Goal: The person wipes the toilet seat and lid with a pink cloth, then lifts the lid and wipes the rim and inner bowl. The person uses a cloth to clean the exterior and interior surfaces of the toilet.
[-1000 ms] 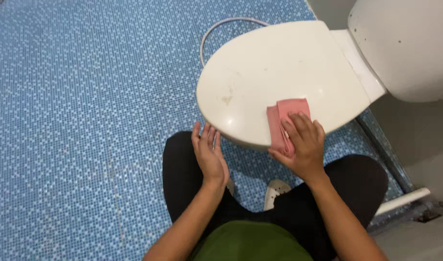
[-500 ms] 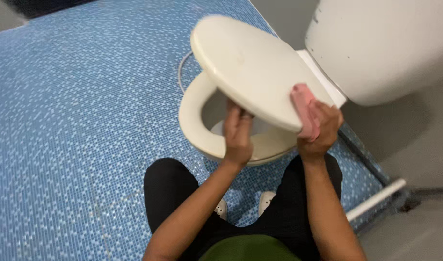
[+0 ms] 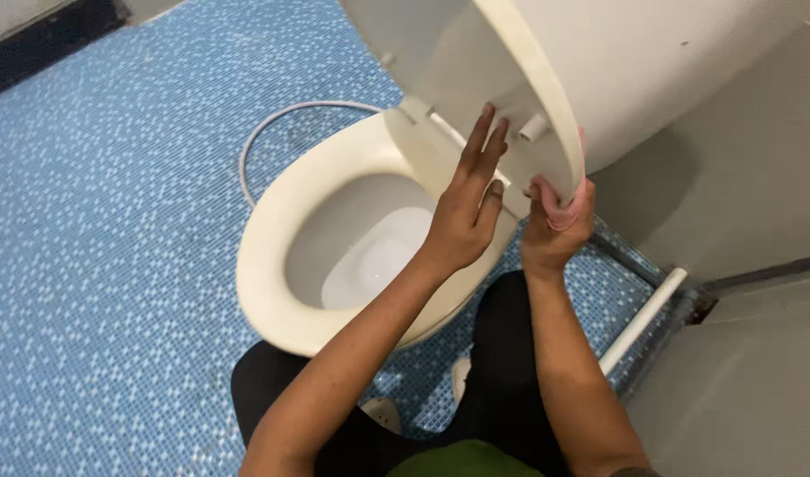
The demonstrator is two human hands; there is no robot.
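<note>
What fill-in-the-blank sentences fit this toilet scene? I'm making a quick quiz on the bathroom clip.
1. The toilet lid is tilted ____ from the seat.
2. The left hand lies flat against the lid's ____.
3. The right hand presses a ____ cloth to the lid's rim.
4. The floor is laid with small ____ tiles.

Missing words: up; underside; pink; blue

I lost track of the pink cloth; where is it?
In the head view, right of centre: the pink cloth is bunched in the right hand, against the raised lid's rim.
</note>
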